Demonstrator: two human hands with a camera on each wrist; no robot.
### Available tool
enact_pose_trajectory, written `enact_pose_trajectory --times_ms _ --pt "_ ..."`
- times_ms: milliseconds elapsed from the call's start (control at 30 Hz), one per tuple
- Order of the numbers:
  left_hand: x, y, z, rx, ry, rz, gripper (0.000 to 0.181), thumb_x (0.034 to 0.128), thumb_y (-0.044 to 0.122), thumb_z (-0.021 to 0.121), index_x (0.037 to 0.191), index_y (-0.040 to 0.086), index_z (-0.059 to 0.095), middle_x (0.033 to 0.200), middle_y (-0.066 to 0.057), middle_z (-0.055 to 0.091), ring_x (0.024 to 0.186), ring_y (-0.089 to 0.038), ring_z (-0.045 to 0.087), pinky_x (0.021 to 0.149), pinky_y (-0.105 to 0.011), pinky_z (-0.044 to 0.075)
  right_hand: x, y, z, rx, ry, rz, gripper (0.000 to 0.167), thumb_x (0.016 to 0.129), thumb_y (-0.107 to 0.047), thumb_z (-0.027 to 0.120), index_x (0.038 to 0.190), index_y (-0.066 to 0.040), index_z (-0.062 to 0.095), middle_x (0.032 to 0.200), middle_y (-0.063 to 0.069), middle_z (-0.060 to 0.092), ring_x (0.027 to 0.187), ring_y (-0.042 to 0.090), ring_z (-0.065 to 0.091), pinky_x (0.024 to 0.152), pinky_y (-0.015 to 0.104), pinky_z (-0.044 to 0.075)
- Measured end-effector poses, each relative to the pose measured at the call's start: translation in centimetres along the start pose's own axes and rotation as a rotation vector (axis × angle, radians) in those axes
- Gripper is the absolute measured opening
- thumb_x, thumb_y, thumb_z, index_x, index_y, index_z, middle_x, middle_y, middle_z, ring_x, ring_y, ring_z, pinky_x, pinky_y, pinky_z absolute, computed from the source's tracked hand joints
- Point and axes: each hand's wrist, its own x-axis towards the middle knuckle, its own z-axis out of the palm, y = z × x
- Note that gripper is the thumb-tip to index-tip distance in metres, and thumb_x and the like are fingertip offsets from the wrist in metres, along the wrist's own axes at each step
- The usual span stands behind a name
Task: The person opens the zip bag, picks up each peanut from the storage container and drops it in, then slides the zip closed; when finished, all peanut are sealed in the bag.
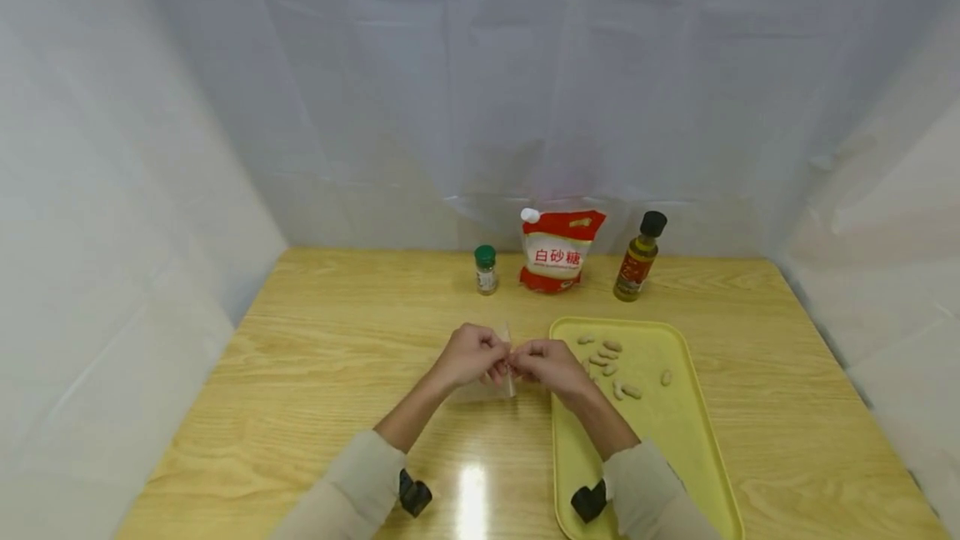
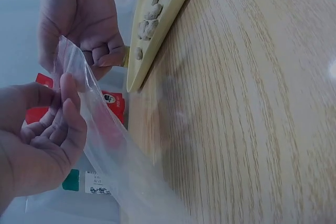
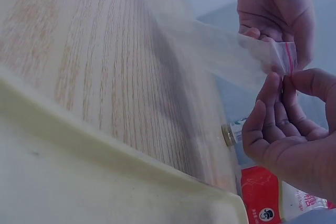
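A clear plastic zip bag (image 1: 483, 392) hangs between the two hands above the wooden table. Its red zip strip shows along the top edge in the right wrist view, where the bag (image 3: 226, 51) trails away to the left. My left hand (image 1: 470, 354) pinches that edge between thumb and fingers. Close beside it, my right hand (image 1: 550, 362) pinches the same edge, thumb against forefinger. In the left wrist view the bag (image 2: 118, 150) slants down towards the table and nothing can be seen inside it. Whether its mouth is parted I cannot tell.
A yellow tray (image 1: 637, 457) with several unshelled peanuts (image 1: 632, 391) lies to the right, partly under the right forearm. Along the back stand a green-capped shaker jar (image 1: 486, 273), a red-and-white sugar pouch (image 1: 555, 257) and a dark-capped bottle (image 1: 637, 263).
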Motion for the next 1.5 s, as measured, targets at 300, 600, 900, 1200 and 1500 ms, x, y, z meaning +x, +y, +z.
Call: enact_pose_trajectory --times_ms 300,600,900,1200,1500 --pt "0.1 -0.2 0.3 -0.101 -0.024 -0.011 0.017 0.0888 0.002 0.048 0.081 -0.006 0.060 0.069 -0.014 0.069 0.055 -0.016 0.066 0.058 -0.034 0.057 0.1 0.3 -0.1 0.001 0.029 0.007 0.013 0.086 -0.007 0.056 0.083 0.001 0.065 0.084 0.004 0.066 0.076 0.012 0.058 0.072 0.029 0.052" --pt "-0.5 0.0 0.5 0.009 0.099 0.048 0.007 0.0844 0.001 0.056 0.092 0.000 0.058 0.064 -0.009 0.069 0.048 -0.013 0.063 0.047 -0.026 0.052 -0.7 0.4 -0.1 0.000 -0.005 -0.101 0.012 0.086 -0.001 0.056 0.097 0.003 0.054 0.065 0.000 0.063 0.061 0.010 0.058 0.063 0.033 0.052" --pt "-0.8 -0.5 0.5 0.281 0.150 0.387 0.013 0.0844 -0.001 0.055 0.080 0.003 0.067 0.065 -0.008 0.068 0.042 -0.004 0.051 0.041 -0.016 0.040 -1.2 -0.1 0.4 -0.190 0.047 -0.197 0.017 0.084 0.001 0.055 0.093 0.003 0.070 0.074 0.014 0.070 0.061 0.017 0.062 0.060 0.042 0.054" --pt "-1.0 -1.8 -0.2 0.434 0.115 0.610 0.009 0.0784 0.009 0.062 0.070 0.007 0.065 0.059 0.001 0.057 0.053 0.000 0.045 0.050 -0.013 0.041 -1.9 -0.7 0.5 -0.394 0.081 -0.204 0.013 0.082 -0.014 0.070 0.090 -0.004 0.073 0.081 0.008 0.072 0.070 0.013 0.066 0.059 0.025 0.053" --pt "-2.3 -1.6 -0.5 0.657 0.049 0.546 0.046 0.0723 0.047 0.078 0.085 0.010 0.054 0.081 0.004 0.047 0.068 -0.005 0.038 0.060 -0.017 0.035 -2.3 -0.8 -0.6 -0.421 0.067 -0.129 0.025 0.074 -0.013 0.077 0.094 0.001 0.071 0.081 0.008 0.072 0.072 0.014 0.066 0.061 0.027 0.053"
